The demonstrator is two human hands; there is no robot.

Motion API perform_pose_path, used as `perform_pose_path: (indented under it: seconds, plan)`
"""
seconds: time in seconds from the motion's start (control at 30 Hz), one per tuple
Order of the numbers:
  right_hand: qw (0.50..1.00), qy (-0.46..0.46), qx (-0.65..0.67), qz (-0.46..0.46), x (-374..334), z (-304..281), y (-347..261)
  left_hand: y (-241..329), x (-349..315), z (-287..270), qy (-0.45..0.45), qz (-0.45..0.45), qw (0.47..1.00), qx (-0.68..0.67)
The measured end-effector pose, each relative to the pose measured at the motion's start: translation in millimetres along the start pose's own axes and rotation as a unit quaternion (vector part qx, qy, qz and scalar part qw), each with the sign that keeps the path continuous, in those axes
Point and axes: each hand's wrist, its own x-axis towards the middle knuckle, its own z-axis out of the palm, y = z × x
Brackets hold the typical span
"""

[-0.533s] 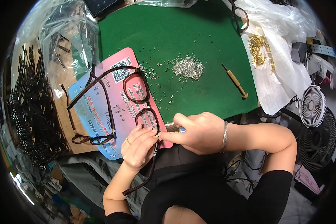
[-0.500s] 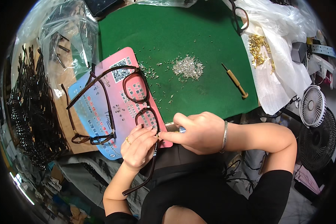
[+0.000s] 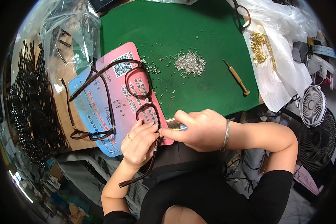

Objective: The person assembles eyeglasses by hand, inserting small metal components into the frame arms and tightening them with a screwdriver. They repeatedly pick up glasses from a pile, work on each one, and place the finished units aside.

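Dark brown eyeglasses [image 3: 150, 100] lie with their front over a pink and blue printed card [image 3: 119, 87], one temple stretching left and the other hanging down past the table edge. At the lower hinge, my left hand [image 3: 141, 143], a ring on one finger, pinches the frame. My right hand [image 3: 203, 130], a bangle at its wrist, is closed around a slim tool with a blue part [image 3: 183, 127], seemingly a screwdriver, mostly hidden by the fingers. Its forefinger reaches to the same hinge. Small loose screws [image 3: 190, 63] are heaped on the green mat [image 3: 212, 97].
A second pair of glasses [image 3: 100, 135] lies at the card's left. Many dark temples [image 3: 31, 112] are stacked far left beside a clear plastic bag [image 3: 69, 44]. At right are a brass-handled screwdriver [image 3: 238, 80], gold-coloured pieces [image 3: 260, 48] on white wrapping and a small fan [image 3: 312, 106].
The glasses' lower temple tip has swung slightly left and the card has shifted a little up. Both hands keep their hold at the hinge, with more of the blue tool showing.
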Motion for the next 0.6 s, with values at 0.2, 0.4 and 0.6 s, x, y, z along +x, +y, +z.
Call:
perform_pose_path:
  seconds: [0.2,0.4,0.6]
  plan:
    - [1.0,0.01,-0.009,-0.005,-0.7,2.1,0.4,-2.1,-1.9,0.3,0.0,-0.018,1.0,-0.024]
    - [0.996,-0.001,-0.081,-0.021,2.2,4.8,-1.0,-5.1,-4.6,3.5,0.019,0.006,1.0,-0.011]
    - [0.994,0.002,-0.105,-0.029,6.0,5.9,0.6,-6.5,-3.3,6.5,0.041,0.028,0.999,-0.007]
